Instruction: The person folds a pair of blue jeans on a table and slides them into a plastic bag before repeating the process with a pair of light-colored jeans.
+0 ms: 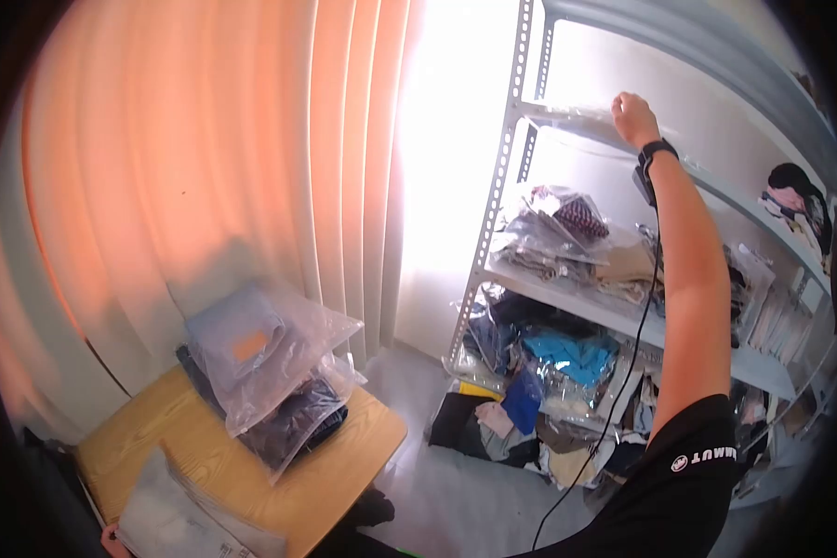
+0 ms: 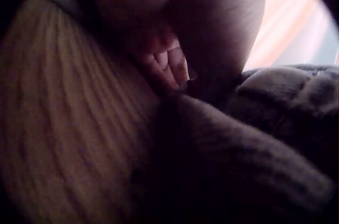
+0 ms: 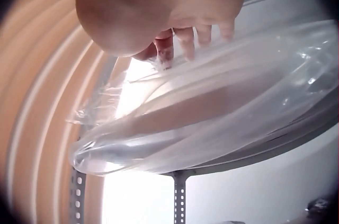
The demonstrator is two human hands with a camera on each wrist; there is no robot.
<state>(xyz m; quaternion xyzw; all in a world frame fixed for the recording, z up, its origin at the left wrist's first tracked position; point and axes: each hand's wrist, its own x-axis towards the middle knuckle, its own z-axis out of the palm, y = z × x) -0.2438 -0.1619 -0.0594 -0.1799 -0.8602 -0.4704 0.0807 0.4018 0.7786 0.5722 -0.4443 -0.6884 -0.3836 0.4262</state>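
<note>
High on the metal shelf, my right hand [image 1: 634, 119] [image 3: 164, 9] is at a layer of clear plastic bags [image 3: 212, 107] [image 1: 577, 113]. Its fingers curl down onto the film, and thumb and forefinger appear to pinch a crinkled edge. At the bottom left of the head view, my left hand [image 1: 113, 541] grips the edge of a grey packet [image 1: 172, 516] lying over the table's near side. The left wrist view is dark; curled fingers [image 2: 169, 68] show there beside dark ribbed cloth [image 2: 254, 150].
Bagged folded clothes [image 1: 274, 358] are stacked on the wooden table [image 1: 381, 432]. Lower shelves [image 1: 577, 302] hold many bagged garments, and more clothes lie in a dark bin [image 1: 456, 423]. A black cable [image 1: 634, 344] hangs from the right wrist. Curtains [image 1: 186, 139] cover the left side.
</note>
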